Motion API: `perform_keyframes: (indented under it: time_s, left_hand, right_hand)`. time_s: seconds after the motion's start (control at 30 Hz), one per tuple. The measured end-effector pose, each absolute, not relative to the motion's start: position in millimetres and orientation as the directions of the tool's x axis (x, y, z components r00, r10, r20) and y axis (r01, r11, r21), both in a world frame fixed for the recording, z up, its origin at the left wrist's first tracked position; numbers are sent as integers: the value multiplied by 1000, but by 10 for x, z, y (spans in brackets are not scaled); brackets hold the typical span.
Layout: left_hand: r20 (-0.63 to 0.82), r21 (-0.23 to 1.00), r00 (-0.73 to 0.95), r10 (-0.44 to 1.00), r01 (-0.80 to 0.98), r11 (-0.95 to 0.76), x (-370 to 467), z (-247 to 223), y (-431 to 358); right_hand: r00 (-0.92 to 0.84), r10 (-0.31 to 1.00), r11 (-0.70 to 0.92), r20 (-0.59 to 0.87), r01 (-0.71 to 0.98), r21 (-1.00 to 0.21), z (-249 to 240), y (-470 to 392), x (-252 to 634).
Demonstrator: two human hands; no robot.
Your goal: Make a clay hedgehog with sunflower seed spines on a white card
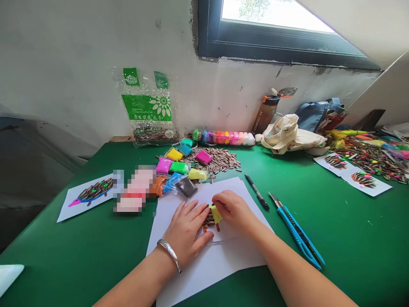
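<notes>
A small seed-covered figure (209, 220) of yellow clay, with orange-brown legs, lies on white paper (191, 273). My left hand (188, 228), a silver bangle on its wrist, rests over the figure's left side with the fingers stretched out. At the upper right edge of the yellow clay (216, 213), my right hand (233, 211) has thumb and fingers pinched together. What they hold, if anything, is hidden by the fingers. Dark striped sunflower seeds cover part of the clay, and bare yellow shows beside them.
Clay packets (179, 167) and a pile of sunflower seeds (223, 160) lie beyond the paper. To the right are a black pen (257, 192) and a blue utility knife (297, 230), blade out. A finished hedgehog picture (92, 192) sits left; a bottle (266, 113) stands by the wall.
</notes>
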State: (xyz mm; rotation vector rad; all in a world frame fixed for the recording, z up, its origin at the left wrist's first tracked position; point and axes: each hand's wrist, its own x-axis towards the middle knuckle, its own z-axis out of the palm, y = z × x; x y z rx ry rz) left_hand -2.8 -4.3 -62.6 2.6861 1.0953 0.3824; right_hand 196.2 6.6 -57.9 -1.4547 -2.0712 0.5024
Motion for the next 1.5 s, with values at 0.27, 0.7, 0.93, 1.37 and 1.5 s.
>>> perform_keyframes:
  time_s: [0.27, 0.7, 0.93, 1.37, 1.5]
  left_hand:
    - [157, 293, 683, 713, 657, -694, -22, -625, -46]
    - [157, 294, 687, 709, 653, -698, -34, -642, -43]
    - [166, 281, 692, 702, 650, -707, -28, -648, -40]
    - [170, 266, 688, 706, 658, -705, -8, -619, -35]
    - [172, 264, 689, 704, 657, -707, -10, -627, -45]
  right_hand:
    - [-273, 928, 372, 254, 737, -564, -657, 79, 1932]
    - [-278, 924, 376, 262, 788, -487, -651, 52, 1912]
    - [-246, 937, 342, 248, 792, -506, -690, 54, 1876]
    - [-220, 952, 301, 212, 786, -540, -654, 66, 1904]
    - [-205, 955, 290, 216, 799, -527, -632, 64, 1965]
